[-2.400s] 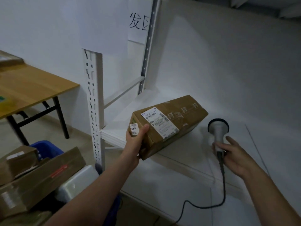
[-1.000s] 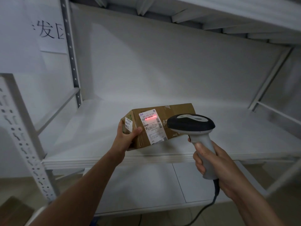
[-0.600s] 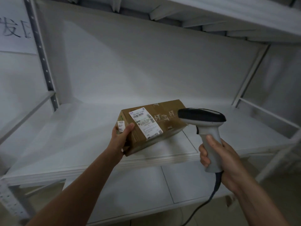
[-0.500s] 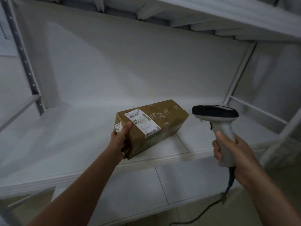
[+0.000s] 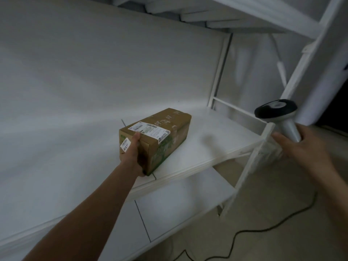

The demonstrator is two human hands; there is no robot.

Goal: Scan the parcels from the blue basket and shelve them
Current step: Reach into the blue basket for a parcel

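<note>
Parcel (image 5: 165, 132): brown carton, just off centre of view. It lies on the white shelf (image 5: 216, 146) w/ its long axis running 7 to 1 o'clock and its near end at the shelf's front edge.
Labels: white shipping label (image 5: 150, 131) on the top face, near end. Small white sticker (image 5: 125, 145) on the end face, w/ handwritten digits I can't read for sure.
L hand (image 5: 131, 154): grasps the parcel's near end, at 7 o'clock of the carton. Thumb lies on the top edge beside the shipping label; fingers wrap under the bottom corner.
R hand (image 5: 301, 146): at 3 o'clock of view, well apart from the parcel. Fingers are curled round the handle of the scanner (image 5: 275, 112). Somewhat blurred.
Scanner: dark head up, grey handle down into the palm.
Cable (image 5: 263, 227): dark, snakes over the floor at 5 o'clock.
Lower shelf (image 5: 178, 204): white board under the parcel's shelf, at 6 o'clock.
Post (image 5: 250, 166): white upright at the rack's front corner, between the parcel and R hand.
</note>
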